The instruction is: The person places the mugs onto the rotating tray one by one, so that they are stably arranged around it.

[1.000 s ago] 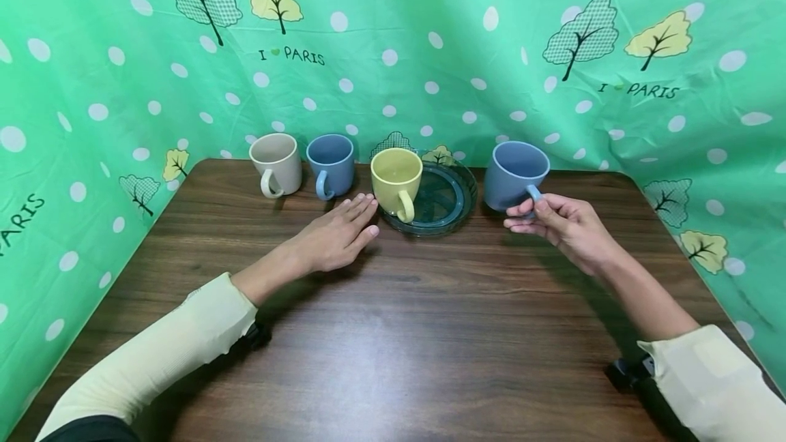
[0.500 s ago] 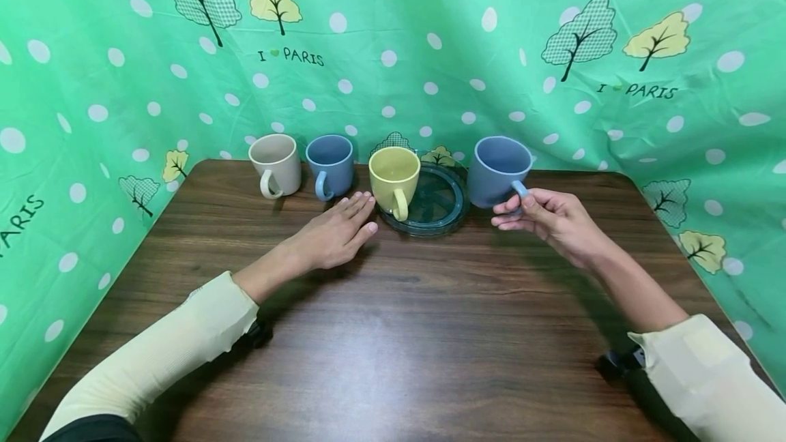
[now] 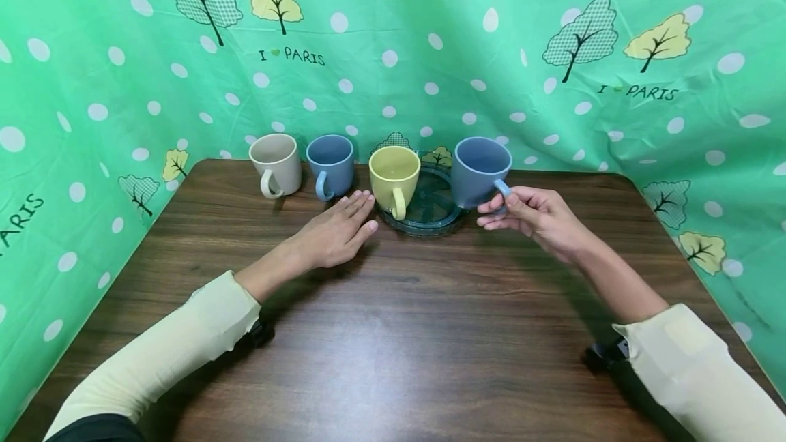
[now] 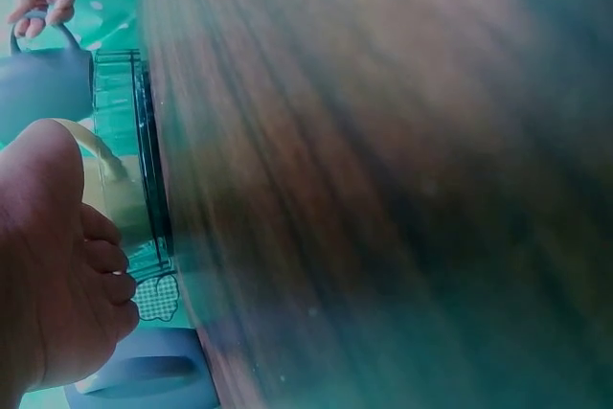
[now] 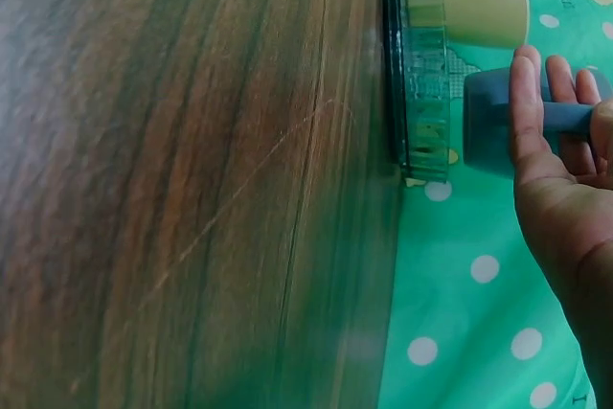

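My right hand point(image 3: 534, 217) pinches the handle of a large blue mug point(image 3: 481, 172), holding it upright. In the right wrist view the base of this blue mug point(image 5: 487, 126) is off the table, above rim height of a clear glass dish point(image 5: 426, 131). From the head view it overlaps the right edge of the glass dish point(image 3: 424, 229). A yellow mug point(image 3: 393, 176) stands in the left part of that dish, handle towards me. Beside the dish's left edge, my left hand point(image 3: 334, 232) lies with fingers extended, palm down; whether it touches the dish I cannot tell.
A smaller blue mug point(image 3: 331, 168) and a whitish mug point(image 3: 276, 164) stand upright at the back left of the dark wooden table point(image 3: 393, 333). Behind the table hangs a green patterned cloth point(image 3: 430, 53).
My right hand has carried the large blue mug leftwards, from right of the glass dish to over its right edge. My left hand has stayed almost still.
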The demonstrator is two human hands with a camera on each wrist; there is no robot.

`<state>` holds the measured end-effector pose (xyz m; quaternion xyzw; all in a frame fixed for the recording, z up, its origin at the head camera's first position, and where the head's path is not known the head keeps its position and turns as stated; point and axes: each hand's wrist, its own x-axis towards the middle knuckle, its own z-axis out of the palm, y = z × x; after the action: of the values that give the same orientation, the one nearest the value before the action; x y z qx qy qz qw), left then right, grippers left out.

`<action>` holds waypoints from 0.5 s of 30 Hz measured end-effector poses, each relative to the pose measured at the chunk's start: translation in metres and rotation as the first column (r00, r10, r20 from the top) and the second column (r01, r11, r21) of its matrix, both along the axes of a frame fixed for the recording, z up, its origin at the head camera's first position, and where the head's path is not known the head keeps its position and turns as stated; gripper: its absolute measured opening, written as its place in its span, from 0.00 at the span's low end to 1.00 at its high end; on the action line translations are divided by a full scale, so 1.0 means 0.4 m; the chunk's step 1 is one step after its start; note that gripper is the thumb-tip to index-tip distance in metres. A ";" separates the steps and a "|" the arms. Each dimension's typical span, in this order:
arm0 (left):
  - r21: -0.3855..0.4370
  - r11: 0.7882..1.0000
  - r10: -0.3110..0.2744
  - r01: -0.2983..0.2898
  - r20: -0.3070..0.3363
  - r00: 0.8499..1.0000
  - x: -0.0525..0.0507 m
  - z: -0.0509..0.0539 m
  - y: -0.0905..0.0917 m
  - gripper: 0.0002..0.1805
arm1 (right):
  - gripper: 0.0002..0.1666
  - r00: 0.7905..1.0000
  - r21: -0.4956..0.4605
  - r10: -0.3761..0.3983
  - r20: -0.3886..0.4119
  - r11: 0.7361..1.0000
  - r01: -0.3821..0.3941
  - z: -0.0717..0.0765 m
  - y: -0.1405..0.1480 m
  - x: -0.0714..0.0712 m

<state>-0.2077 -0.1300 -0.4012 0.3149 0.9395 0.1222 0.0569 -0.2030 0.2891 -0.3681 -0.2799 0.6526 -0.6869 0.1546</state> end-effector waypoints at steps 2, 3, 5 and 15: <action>-0.002 1.000 0.001 -0.001 0.003 1.000 0.001 0.001 0.001 0.39 | 0.21 1.000 0.000 0.009 0.003 1.000 -0.009 -0.002 -0.006 -0.003; -0.004 1.000 0.001 -0.001 0.004 1.000 0.001 0.002 0.001 0.39 | 0.20 1.000 -0.003 0.016 0.007 1.000 -0.016 -0.004 -0.009 -0.005; -0.006 1.000 0.003 -0.003 0.004 1.000 0.002 0.003 0.002 0.39 | 0.20 0.999 -0.004 0.028 0.014 1.000 -0.028 -0.005 -0.014 -0.008; -0.006 1.000 0.015 -0.015 0.012 1.000 0.003 0.003 0.003 0.39 | 0.19 0.996 0.014 0.017 0.085 1.000 -0.018 0.004 -0.030 -0.026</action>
<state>-0.2066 -0.1289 -0.3998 0.3070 0.9418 0.1219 0.0626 -0.2136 0.2771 -0.3665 -0.2551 0.6481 -0.6920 0.1901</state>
